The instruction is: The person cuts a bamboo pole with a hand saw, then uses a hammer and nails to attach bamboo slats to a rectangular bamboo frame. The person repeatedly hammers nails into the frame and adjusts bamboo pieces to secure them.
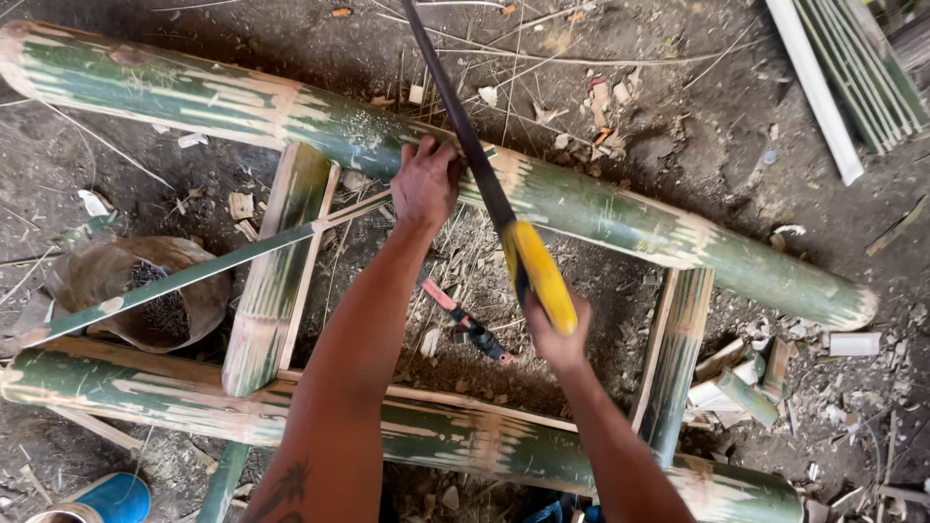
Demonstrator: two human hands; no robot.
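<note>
Green bamboo, streaked pale where the skin is scraped, makes up the frame; the landmark is its far pole [601, 208], lying across the dirt. The left hand [424, 184] presses on that pole, fingers clenched over a thin split strip [194, 274] that runs from there toward the near pole [291, 407]. The right hand [560, 334] grasps the yellow handle [542, 276] of a long dark blade [465, 136], whose edge crosses the far pole just beside the left hand. The strip looks light and springy, likely sharp-edged, best held close to the cut. Chips and shavings litter the soil [678, 68] beyond the far pole; a red-handled tool [465, 324] lies between the poles.
</note>
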